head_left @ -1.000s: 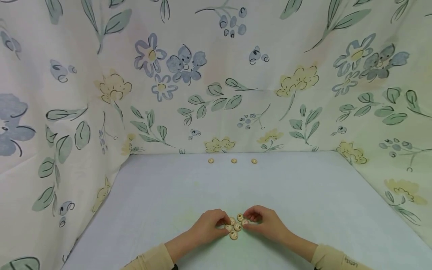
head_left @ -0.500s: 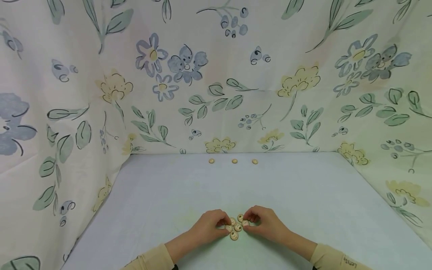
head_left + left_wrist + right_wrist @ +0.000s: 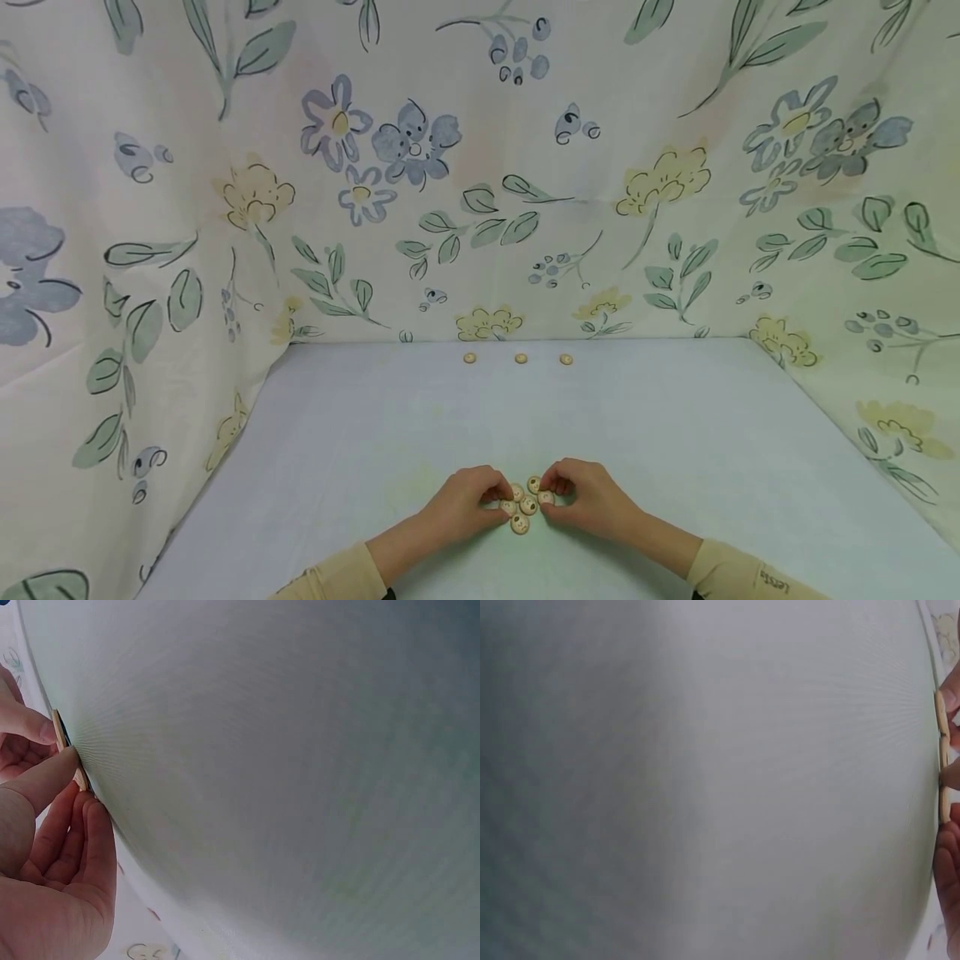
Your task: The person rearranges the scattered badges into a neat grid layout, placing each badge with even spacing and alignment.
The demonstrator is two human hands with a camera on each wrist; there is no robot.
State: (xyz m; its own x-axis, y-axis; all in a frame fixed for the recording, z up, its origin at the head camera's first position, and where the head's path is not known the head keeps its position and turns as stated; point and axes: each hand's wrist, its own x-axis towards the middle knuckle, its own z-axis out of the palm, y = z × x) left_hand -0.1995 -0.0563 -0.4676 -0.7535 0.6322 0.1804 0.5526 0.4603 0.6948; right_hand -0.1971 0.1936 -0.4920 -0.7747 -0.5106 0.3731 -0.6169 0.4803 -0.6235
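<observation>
A tight cluster of small round wooden pieces, like buttons with dark marks, lies flat on the white table. My left hand [image 3: 468, 502] has its thumb and fingertips around the leftmost wooden disc [image 3: 507, 507], pinching its edges. On the other side, my right hand [image 3: 592, 500] pinches the rightmost disc [image 3: 546, 497] the same way. Between the hands lie a middle disc [image 3: 528, 505], a lower disc [image 3: 520, 524] and two upper ones. In the left wrist view a disc edge [image 3: 58, 729] shows at the fingertips; a row of disc edges [image 3: 941, 712] appears in the right wrist view.
Three more wooden discs, left [image 3: 469, 358], middle [image 3: 521, 358] and right [image 3: 566, 359], stand in a row at the far edge of the table [image 3: 360, 417]. A floral cloth [image 3: 480, 167] hangs behind the table and along both sides.
</observation>
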